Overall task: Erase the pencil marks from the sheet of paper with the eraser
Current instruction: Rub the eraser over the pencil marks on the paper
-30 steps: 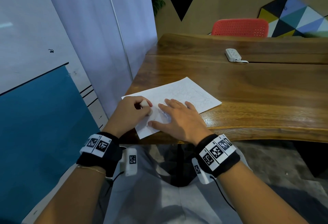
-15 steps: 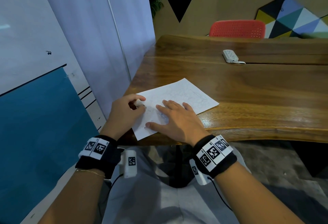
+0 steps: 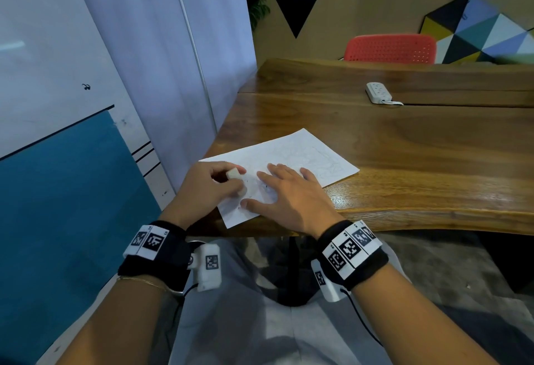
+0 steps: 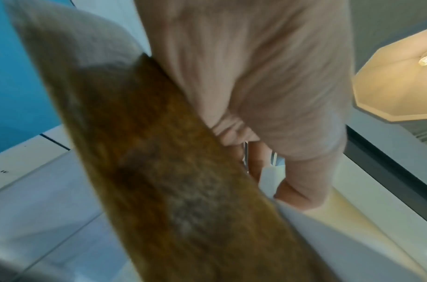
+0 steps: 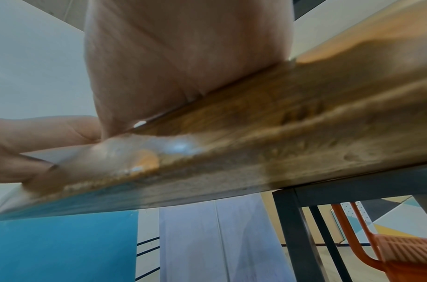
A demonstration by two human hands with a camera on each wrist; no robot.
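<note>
A white sheet of paper point(image 3: 303, 156) with faint pencil lines lies at the near left corner of the wooden table point(image 3: 404, 162). My left hand point(image 3: 213, 185) pinches a small white eraser point(image 3: 233, 174) over the sheet's left part; a few dark pencil marks point(image 3: 245, 198) lie just right of it. My right hand point(image 3: 286, 191) lies flat on the paper with straight spread fingers, pressing it down. In the left wrist view the eraser point(image 4: 270, 177) shows as a pale block between thumb and fingers above the paper point(image 4: 328, 238). The right wrist view shows my palm point(image 5: 183, 57) on the table's edge.
A white power strip point(image 3: 378, 92) with its cable lies far back on the table. A red chair point(image 3: 390, 48) stands behind the table. A wall and white panel run close along the left. The table's front edge point(image 3: 404, 217) is just under my wrists.
My left hand with the eraser slid left toward the sheet's edge, then back right onto the paper. The right hand stayed flat on the sheet.
</note>
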